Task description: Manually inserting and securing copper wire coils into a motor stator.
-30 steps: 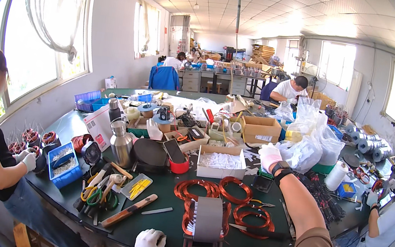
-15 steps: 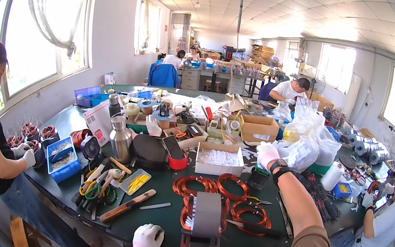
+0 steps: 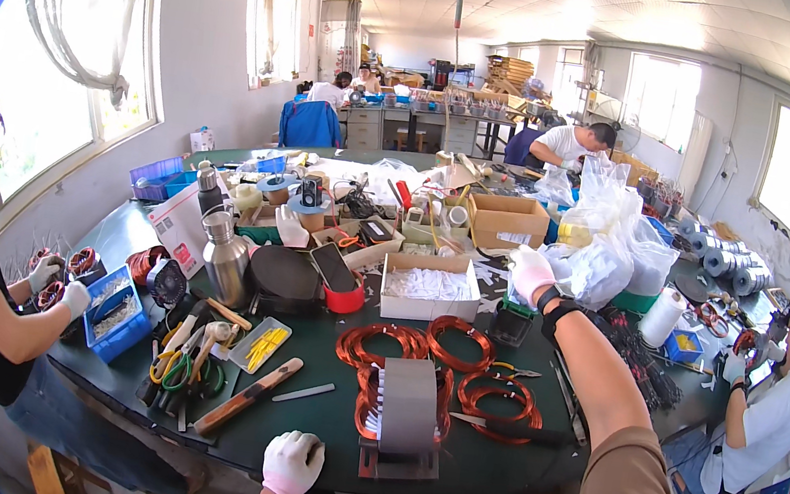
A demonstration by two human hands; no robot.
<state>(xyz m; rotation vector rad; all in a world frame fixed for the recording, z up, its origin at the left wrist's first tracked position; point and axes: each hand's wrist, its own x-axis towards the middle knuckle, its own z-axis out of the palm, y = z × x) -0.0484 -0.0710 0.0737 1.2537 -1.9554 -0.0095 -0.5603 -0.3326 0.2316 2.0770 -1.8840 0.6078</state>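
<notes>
My left hand [image 3: 292,462], in a white glove, rests at the near table edge with its fingers curled in; nothing shows in it. To its right stands a grey curved metal core [image 3: 410,407] with copper wire and white strips along its side. My right hand [image 3: 532,272], also gloved, reaches far over the table. Its fingers are bent together above a small dark tray [image 3: 513,322], near clear plastic bags [image 3: 607,247]; anything within them is hidden. Copper wire coils [image 3: 459,345] lie below that arm, beside a knife [image 3: 521,431] and yellow-handled pliers [image 3: 513,370].
A white box of white strips [image 3: 429,290], a steel flask [image 3: 227,259] and a red tape roll [image 3: 343,298] stand mid-table. Scissors [image 3: 180,374], a wooden stick [image 3: 248,396] and a blue bin [image 3: 118,314] lie left. Co-workers sit or stand on both sides and behind.
The view has shifted, so the table appears higher. My right hand has moved slightly farther away, its fingers drawn together. My left hand stays at the edge. The left co-worker's hands have moved apart.
</notes>
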